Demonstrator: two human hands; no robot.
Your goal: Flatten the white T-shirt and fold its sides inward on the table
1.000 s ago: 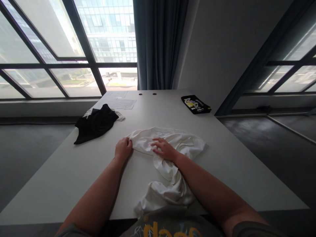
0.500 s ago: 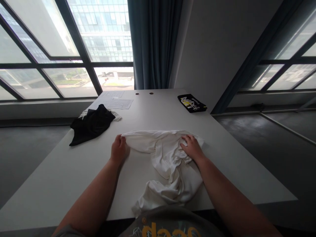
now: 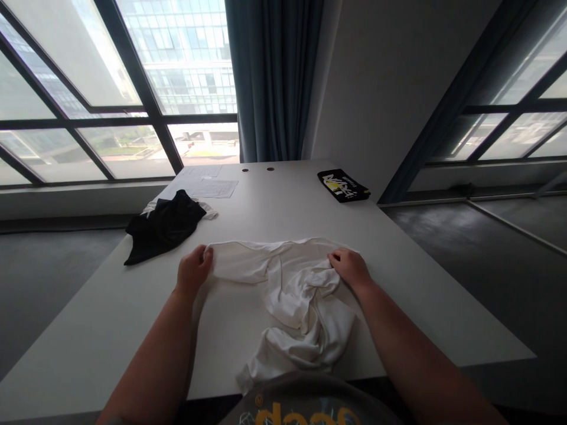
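white garment (image 3: 290,298) is showing as soft creased cloth with a faint sheen, black garment (image 3: 170,219) is looking like matt cloth, smooth table (image 3: 252,215) is softly reflecting light, paper sheets (image 3: 217,189) are looking matt, floor (image 3: 452,230) is gleaming dully

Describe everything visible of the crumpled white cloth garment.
The crumpled white cloth garment looks thin and soft. Its far edge runs roughly straight between the bare left grip and bare right grip, both holding it; nearer, it bunches in twisted folds on the smooth white table. The grey printed cloth shirt seems to hide its near end.
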